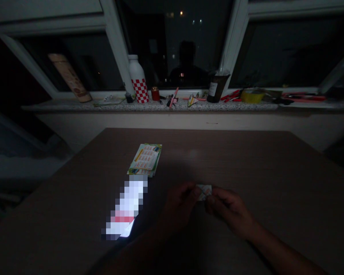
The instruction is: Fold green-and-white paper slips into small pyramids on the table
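Above the table, a small folded piece of paper [205, 191] with pale and orange print is held between both hands. The fingers of my left hand [181, 206] pinch its left side. On the right edge, the thumb and fingers of my right hand [231, 210] close on it. To the left of my hands lies a stack of printed paper cards [145, 157] with yellow lettering and rows of orange print. Nearer to me, a phone [127, 208] glows with a bright screen, most of it blurred out.
The room is dim. Behind the brown table [232, 152] runs a granite windowsill [160, 108]. On it stand a tan bottle [68, 78], a white bottle with red checks [139, 80], a small red jar [155, 94], a dark cup [216, 88], pens and yellow tape [250, 96].
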`<action>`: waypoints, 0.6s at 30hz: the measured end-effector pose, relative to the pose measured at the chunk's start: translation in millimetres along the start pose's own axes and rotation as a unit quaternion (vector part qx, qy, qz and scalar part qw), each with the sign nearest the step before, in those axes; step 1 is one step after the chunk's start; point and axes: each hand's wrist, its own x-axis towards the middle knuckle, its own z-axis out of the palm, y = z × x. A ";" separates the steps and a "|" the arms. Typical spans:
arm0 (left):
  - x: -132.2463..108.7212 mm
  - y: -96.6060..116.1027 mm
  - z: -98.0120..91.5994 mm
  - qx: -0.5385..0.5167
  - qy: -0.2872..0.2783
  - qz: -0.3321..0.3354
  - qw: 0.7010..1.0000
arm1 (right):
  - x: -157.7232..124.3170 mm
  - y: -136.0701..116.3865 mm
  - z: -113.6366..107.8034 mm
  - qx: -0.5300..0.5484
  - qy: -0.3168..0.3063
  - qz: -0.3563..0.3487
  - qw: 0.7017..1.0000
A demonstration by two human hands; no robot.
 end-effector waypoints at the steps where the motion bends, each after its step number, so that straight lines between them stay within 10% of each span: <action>1: -0.3 1.1 -1.1 0.032 0.001 0.017 0.999 | -0.1 0.7 -0.6 -0.011 0.007 -0.005 1.000; 18: 4.7 -0.2 -12.9 0.173 -0.071 0.135 0.973 | 3.4 0.8 1.5 -0.068 0.106 -0.026 0.992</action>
